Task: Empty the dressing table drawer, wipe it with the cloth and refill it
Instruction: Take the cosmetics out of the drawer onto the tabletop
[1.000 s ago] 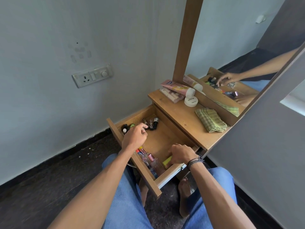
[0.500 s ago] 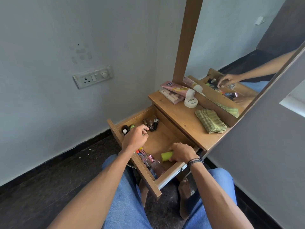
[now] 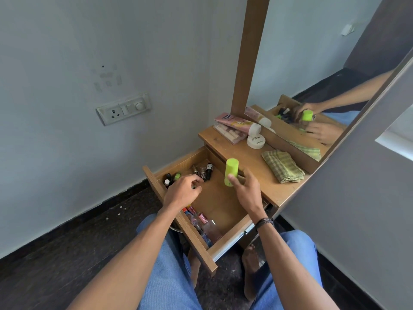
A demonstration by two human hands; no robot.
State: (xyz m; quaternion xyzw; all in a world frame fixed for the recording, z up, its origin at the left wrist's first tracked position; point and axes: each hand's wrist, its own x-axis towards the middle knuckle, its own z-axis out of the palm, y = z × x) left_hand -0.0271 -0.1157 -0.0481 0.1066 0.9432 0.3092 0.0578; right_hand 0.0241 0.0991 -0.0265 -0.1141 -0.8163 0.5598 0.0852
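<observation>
The wooden drawer (image 3: 225,243) of the dressing table stands pulled out. My right hand (image 3: 244,186) holds a lime-green tube (image 3: 231,172) upright above the drawer, near the tabletop's edge. My left hand (image 3: 183,193) hovers low over the drawer's left side, fingers curled beside several small dark bottles (image 3: 202,172) at the back; whether it grips one I cannot tell. More bottles and lipsticks (image 3: 201,222) lie along the drawer's front left. A folded green checked cloth (image 3: 282,166) lies on the tabletop (image 3: 241,153).
A pink tube (image 3: 237,123), a flat box under it and a white round jar (image 3: 256,140) sit at the tabletop's back. The mirror (image 3: 324,74) rises behind, wooden post on its left. A wall socket plate (image 3: 123,108) is at left. My knees and bare feet are below the drawer.
My right hand picked the green tube out of the drawer's front right and lifted it up toward the tabletop. My left hand stayed near the small bottles.
</observation>
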